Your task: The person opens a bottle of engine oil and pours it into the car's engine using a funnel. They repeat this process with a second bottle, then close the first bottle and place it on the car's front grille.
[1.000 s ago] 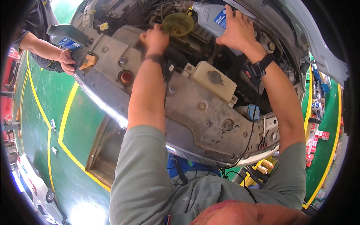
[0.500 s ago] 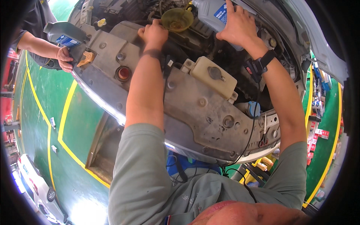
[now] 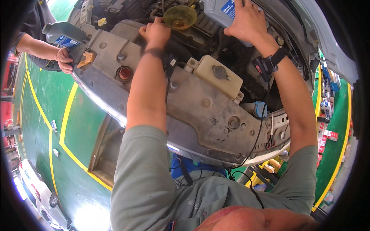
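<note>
Over the open engine bay, my right hand (image 3: 248, 24) grips a grey oil bottle (image 3: 219, 11) with a blue label. The bottle lies tilted, its neck end toward a yellowish translucent funnel (image 3: 180, 17). Some amber liquid shows at the bottom of the funnel. Curled at the funnel's left rim is my left hand (image 3: 156, 34), closed; its fingertips are partly hidden. To the left, a second grey bottle (image 3: 66, 35) lies on the front panel near another person's hand (image 3: 64, 59).
On the front panel are a cream reservoir (image 3: 219, 77) with a black cap, a red-lined round opening (image 3: 124, 74) and an orange-tan plastic piece (image 3: 86, 59). A blue cap (image 3: 260, 109) sits at right. A black cable (image 3: 259, 144) hangs from my right wrist. The raised hood (image 3: 327, 38) borders the right.
The view has shifted slightly. My right hand and the tilted bottle have moved up a little. My left hand stays beside the funnel.
</note>
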Motion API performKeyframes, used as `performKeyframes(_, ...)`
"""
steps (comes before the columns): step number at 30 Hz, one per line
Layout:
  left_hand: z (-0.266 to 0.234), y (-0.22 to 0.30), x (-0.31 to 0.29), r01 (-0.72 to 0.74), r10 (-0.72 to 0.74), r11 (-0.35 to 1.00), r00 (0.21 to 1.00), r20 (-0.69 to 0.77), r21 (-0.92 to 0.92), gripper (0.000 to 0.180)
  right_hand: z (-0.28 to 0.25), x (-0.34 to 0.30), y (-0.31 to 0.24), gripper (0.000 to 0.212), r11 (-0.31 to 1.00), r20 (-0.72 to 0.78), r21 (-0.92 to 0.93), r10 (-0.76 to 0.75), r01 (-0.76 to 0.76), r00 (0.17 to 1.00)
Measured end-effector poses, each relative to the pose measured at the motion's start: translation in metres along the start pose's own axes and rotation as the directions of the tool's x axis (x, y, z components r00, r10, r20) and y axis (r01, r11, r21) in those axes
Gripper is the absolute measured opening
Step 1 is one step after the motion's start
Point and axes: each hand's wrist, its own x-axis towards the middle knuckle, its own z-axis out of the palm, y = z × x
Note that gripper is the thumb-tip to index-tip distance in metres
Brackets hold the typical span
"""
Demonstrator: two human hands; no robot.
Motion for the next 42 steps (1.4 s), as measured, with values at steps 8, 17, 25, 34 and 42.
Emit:
performKeyframes(8, 0.012, -0.005, -0.001, -0.071, 0.061, 0.996, 0.982, -0.179, -0.05, 0.03, 0.0, 0.002, 0.0, 0.117, 1.0, 0.02, -0.011, -0.009, 0.009, 1.0)
performKeyframes(17, 0.01, -0.003, -0.003, -0.067, 0.061, 0.997, 0.976, -0.207, -0.023, 0.028, -0.004, -0.002, -0.001, 0.118, 1.0, -0.004, 0.002, -0.029, 0.029, 1.0)
performKeyframes(25, 0.008, -0.004, -0.004, -0.074, 0.064, 0.996, 0.98, -0.187, -0.047, 0.027, 0.006, 0.003, 0.008, 0.115, 0.998, -0.1, -0.032, -0.062, 0.059, 0.993)
performKeyframes(34, -0.006, 0.003, -0.001, 0.034, -0.035, 0.999, 0.997, 0.062, 0.025, 0.053, -0.017, -0.002, 0.003, 0.117, 0.994, -0.084, -0.081, -0.075, 0.069, 0.994)
performKeyframes(42, 0.0, 0.002, -0.005, -0.032, 0.03, 0.999, 0.995, -0.099, -0.019, 0.036, -0.015, 0.001, 0.01, 0.117, 0.991, -0.13, -0.097, -0.107, 0.094, 0.986)
